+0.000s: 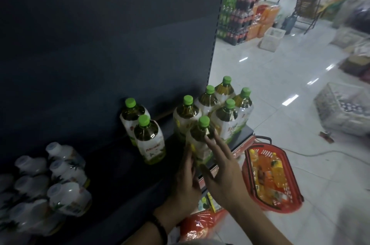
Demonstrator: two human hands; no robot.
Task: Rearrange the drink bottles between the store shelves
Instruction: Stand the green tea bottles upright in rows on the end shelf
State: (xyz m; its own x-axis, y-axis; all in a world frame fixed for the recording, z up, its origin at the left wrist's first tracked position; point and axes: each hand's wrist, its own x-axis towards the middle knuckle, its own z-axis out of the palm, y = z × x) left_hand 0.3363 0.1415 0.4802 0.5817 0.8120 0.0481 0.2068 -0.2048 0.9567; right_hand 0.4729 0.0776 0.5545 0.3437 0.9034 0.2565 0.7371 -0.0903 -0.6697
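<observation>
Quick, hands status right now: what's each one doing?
Left hand: open, fingers against the front green-capped bottle.
Right hand: open, fingers spread, touching the same bottle, not gripping.

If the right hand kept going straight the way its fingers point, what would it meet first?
The right hand already has fingertips at the nearest green-capped bottle in the shrink-wrapped six-pack; going on, it would likely press into that bottle's shoulder, though depth is unclear.

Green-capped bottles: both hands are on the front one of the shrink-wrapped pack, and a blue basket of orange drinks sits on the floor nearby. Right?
Not quite. The head view shows the basket is red, not blue. The rest holds: left hand and right hand are on the front green-capped bottle.
</observation>
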